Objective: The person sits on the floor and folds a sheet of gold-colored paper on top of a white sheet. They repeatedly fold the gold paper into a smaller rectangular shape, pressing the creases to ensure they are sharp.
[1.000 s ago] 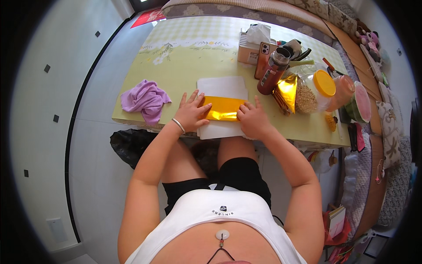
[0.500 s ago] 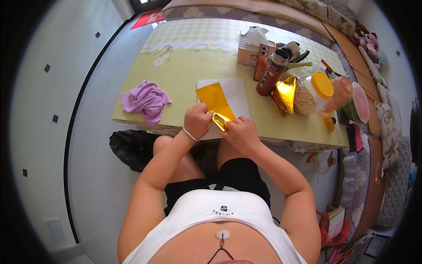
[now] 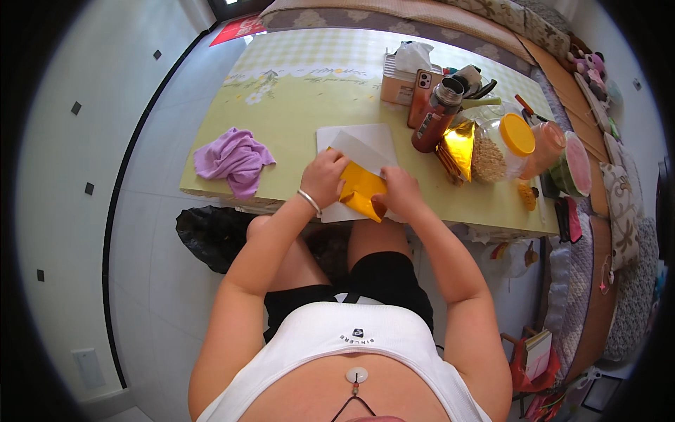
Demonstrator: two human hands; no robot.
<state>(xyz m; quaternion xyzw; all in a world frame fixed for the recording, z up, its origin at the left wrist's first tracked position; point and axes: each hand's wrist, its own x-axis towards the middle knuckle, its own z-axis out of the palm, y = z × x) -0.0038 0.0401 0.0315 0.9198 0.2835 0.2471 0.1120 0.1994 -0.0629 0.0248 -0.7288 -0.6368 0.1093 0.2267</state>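
A gold foil sheet [image 3: 361, 188] is held between my two hands over the near edge of the table, bent and curling at its lower edge. My left hand [image 3: 325, 177] grips its left side with closed fingers. At the opposite side my right hand [image 3: 401, 191] pinches the sheet's edge. Just beyond the gold part, a pale greyish strip [image 3: 356, 149] shows; I cannot tell if it is the foil's back or a separate sheet. Beneath lies a flat white board [image 3: 383, 136], partly covered by the foil and hands.
A lilac cloth [image 3: 233, 162] lies left on the table [image 3: 281, 119]. To the right stand a brown bottle [image 3: 436, 118], a phone [image 3: 420, 95], a tissue box [image 3: 398, 81], more gold foil [image 3: 460, 148], a yellow-lidded jar [image 3: 492, 155] and cut watermelon [image 3: 573, 165]. A black bag [image 3: 205, 235] sits below.
The gold sheet has been turned and drawn nearer, its far gold part giving way to the pale strip. My left hand moved slightly up and right, my right hand slightly up.
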